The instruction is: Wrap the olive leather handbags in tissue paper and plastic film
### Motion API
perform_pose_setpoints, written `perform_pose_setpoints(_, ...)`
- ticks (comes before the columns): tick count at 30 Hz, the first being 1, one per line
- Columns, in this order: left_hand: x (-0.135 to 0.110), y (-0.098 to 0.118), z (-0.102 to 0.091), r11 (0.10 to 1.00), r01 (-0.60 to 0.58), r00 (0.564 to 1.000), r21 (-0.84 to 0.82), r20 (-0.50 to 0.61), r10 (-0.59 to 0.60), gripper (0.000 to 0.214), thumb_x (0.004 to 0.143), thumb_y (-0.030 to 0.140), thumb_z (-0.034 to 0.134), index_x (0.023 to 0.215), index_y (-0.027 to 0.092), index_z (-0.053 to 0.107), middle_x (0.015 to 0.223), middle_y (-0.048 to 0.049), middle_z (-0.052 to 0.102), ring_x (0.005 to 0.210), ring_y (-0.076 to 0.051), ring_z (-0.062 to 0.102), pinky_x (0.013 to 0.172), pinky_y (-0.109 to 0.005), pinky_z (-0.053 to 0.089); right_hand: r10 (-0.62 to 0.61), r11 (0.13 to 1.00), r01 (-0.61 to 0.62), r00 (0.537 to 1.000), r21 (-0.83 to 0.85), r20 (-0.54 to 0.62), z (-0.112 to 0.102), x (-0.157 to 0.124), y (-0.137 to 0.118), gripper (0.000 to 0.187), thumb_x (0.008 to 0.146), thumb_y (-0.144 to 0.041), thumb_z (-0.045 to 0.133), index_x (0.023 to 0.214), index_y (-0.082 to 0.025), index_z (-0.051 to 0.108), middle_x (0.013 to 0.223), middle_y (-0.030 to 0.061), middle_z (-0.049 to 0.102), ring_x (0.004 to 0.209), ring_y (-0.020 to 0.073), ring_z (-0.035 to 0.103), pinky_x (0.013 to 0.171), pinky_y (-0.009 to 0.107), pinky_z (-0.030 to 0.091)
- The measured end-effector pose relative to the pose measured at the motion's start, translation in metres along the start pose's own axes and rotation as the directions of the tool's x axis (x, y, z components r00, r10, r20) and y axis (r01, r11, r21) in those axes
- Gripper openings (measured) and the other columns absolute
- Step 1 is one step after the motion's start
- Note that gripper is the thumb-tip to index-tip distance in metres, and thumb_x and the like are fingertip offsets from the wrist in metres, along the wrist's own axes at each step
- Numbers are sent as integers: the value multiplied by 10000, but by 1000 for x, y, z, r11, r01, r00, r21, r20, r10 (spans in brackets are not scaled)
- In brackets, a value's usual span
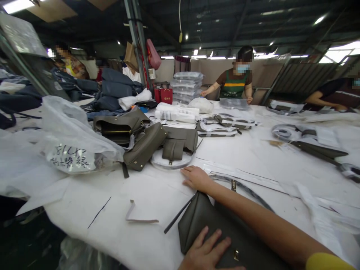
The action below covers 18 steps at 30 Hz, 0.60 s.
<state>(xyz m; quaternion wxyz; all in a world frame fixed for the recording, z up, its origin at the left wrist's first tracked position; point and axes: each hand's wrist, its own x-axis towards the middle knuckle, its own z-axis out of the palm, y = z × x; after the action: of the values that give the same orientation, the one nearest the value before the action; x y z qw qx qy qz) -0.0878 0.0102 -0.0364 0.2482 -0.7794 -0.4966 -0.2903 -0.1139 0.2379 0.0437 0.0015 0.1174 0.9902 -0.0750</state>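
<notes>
My left hand lies flat, fingers spread, on an olive-grey leather bag at the near edge of the white table. A thin dark strap sticks out from the bag's left corner. My right hand, on an arm with a yellow sleeve, reaches across the bag. It rests knuckles up on the white covering with its fingers bent down. What is under them is hidden. Just beyond it a small olive bag sits on a white round pad.
More olive bags lie piled further left, beside a clear plastic sack with writing. Wrapped straps lie at the right. A curled paper strip lies near the front. Persons work across the table and at far right.
</notes>
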Motion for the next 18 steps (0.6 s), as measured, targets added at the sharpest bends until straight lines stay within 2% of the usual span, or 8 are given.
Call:
perform_pose_setpoints(2,3,-1,-5,1000,10,1000,14,-17,-9,462,941,528,555,1389,547,445,1397,77,595,1374,-207,470,1136,-428,386,-3,999,3,1000,-50,4,0,3,-5,470,919,-380,606,1290,-94,568,1333,200,587,1230,315,531,1002,414,442)
perform_pose_setpoints(4,4,-2,-8,1000,-1,1000,15,-10,1,459,941,531,555,1388,542,451,1415,70,580,1378,-209,465,1134,-422,384,-7,995,10,1000,-101,24,1,6,-11,396,944,-310,561,1258,-71,579,1275,213,618,1181,302,569,968,392,462)
perform_pose_setpoints(7,2,-2,-7,1000,-9,1000,17,-5,9,469,942,534,549,1399,528,445,1426,54,572,1378,-218,464,1133,-430,382,7,985,2,999,-170,53,0,12,-20,301,965,-121,426,1204,-74,602,1118,193,685,1040,259,642,874,350,492)
perform_pose_setpoints(10,-2,0,-4,1000,-15,1000,15,20,14,505,939,520,559,1423,517,416,1444,37,557,1377,-230,465,1135,-451,377,17,976,-4,998,-219,61,-9,17,-25,319,958,-70,392,1185,-95,614,1007,156,713,917,232,673,786,312,497)
perform_pose_setpoints(14,-2,-2,-11,999,-33,994,-25,108,36,584,931,545,551,1474,489,343,1490,14,510,1395,-245,441,1132,-452,380,22,961,-12,999,-276,35,-42,15,-34,326,958,-75,385,1172,-122,627,990,134,709,850,226,679,734,306,488)
perform_pose_setpoints(18,9,-8,-39,988,-17,965,-155,255,57,647,921,635,489,1508,435,304,1547,-14,433,1430,-255,383,1145,-461,357,36,948,-39,999,-317,-17,-90,-17,-51,331,961,-90,386,1201,-136,609,1000,134,688,874,245,678,727,316,485)
